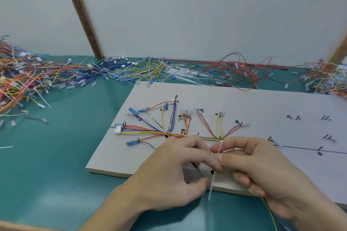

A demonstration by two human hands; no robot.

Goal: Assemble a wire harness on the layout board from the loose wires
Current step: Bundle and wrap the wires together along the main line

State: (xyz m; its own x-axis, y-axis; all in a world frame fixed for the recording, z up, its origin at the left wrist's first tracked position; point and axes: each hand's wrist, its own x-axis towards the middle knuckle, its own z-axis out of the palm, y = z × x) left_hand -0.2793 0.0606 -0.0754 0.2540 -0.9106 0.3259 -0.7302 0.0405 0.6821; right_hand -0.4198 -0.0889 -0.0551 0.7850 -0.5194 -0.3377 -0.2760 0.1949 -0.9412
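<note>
Nearest the viewer, 2 bare hands meet over the near edge of the layout board (112, 157), which lies flat on the green table mat (65, 137) so that wires stay along its drawn routes. The left hand (174, 174) is closed, thumb and fingers pinched at the point where the bundle is being bound; the right hand (259, 165) is likewise closed, its fingertips (228, 163) gripping a white cable tie (212, 184) whose tail hangs down toward the viewer past the board edge and whose far end stands up between the 2 hands. The tie appears to be held across the trunk so it can be looped and cinched, though the loop itself is hidden by the fingers. A yellow and dark wire (270, 212) trails from under the right hand toward the near right. Just beyond the hands, the part-built wire harness (169, 131) runs left to right along the board, its coloured branches fanning to marked posts and labelled spots, with a white connector (118, 129) at the left end; the right half of the board shows only markings, suggesting work remains. Farthest, the loose wires (37, 77) lie heaped along the wall from left to right, with spare white ties (178, 75) among them, within reach for the next picks.
</note>
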